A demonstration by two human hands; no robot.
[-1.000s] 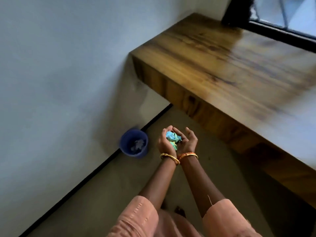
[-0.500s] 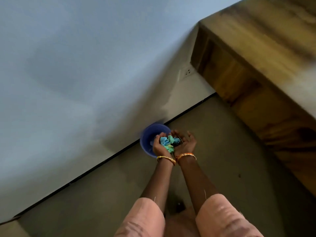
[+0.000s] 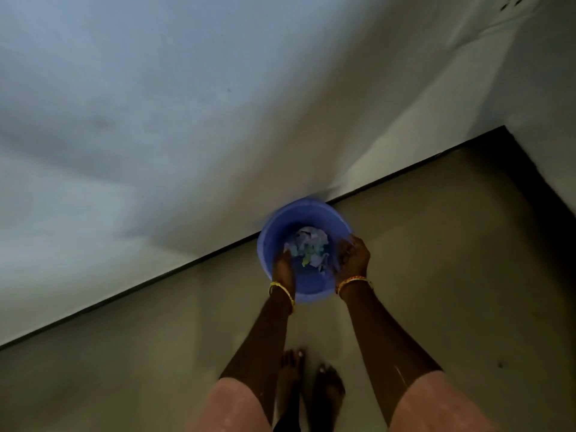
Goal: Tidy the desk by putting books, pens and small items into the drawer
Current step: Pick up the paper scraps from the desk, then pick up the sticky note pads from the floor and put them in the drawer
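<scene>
Blue bin [image 3: 282, 226] upright, mouth up, between hands.

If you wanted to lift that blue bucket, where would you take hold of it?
By its rim. The blue bucket stands upright on the floor against the wall, mouth open upward, so I would come from above on the near side, where the left hand and right hand are. No handle shows.
</scene>
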